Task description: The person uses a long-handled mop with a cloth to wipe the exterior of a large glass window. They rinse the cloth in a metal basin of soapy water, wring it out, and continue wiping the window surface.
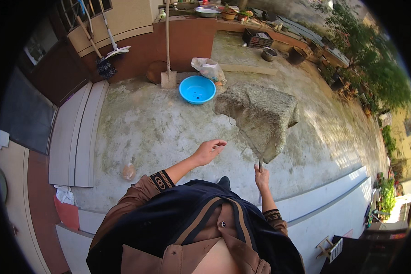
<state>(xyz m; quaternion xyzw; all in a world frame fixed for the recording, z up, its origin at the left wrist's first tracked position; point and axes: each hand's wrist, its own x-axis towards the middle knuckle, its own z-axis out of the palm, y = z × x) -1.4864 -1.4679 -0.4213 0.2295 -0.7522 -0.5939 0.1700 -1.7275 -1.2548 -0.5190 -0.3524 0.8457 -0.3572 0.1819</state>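
My right hand (262, 177) is closed around a thin dark handle (260, 166), low and to the right in front of my body. Above that fist spreads a grey, shaggy cloth or mat (263, 113) with a ragged lower edge; how it joins the handle is hidden. My left hand (209, 152) hovers left of the cloth, holding nothing, its fingers loosely curved and apart from the cloth. Beyond both hands a blue plastic basin (193, 85) stands on the concrete ground, with a few dark specks inside.
A shovel (169, 79) and a filled plastic bag (209, 70) stand by the red-brown wall. Mops (106, 68) lean at left, above grey steps (72, 137). More steps (322, 202) lie at right. A black crate (257, 38), a metal pot (269, 54) and plants line the far side.
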